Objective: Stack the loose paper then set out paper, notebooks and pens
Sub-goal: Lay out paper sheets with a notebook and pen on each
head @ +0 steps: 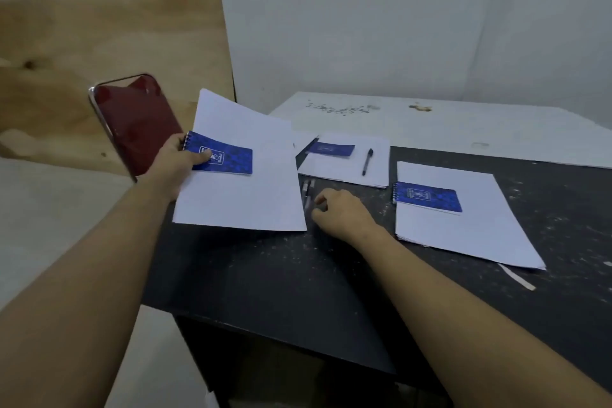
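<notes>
My left hand (183, 156) grips a stack of white paper (241, 195) with a blue spiral notebook (228, 157) lying on top, thumb pressed on the notebook cover; the stack is lifted and tilted above the table's left edge. My right hand (341, 212) rests on the black table (265, 275) with fingers curled beside two blurred pens (307, 190); whether it touches them is unclear. A second paper sheet (347, 169) farther back carries a blue notebook (331, 150) and a black pen (367, 161). A third paper stack (463, 235) at the right carries a blue notebook (427, 197).
A dark red chair back (139, 122) stands left of the table. A plywood board (99, 43) leans against the wall behind it. A white surface (430, 122) with debris adjoins the table's far side. A pale strip (516, 276) lies near the right stack.
</notes>
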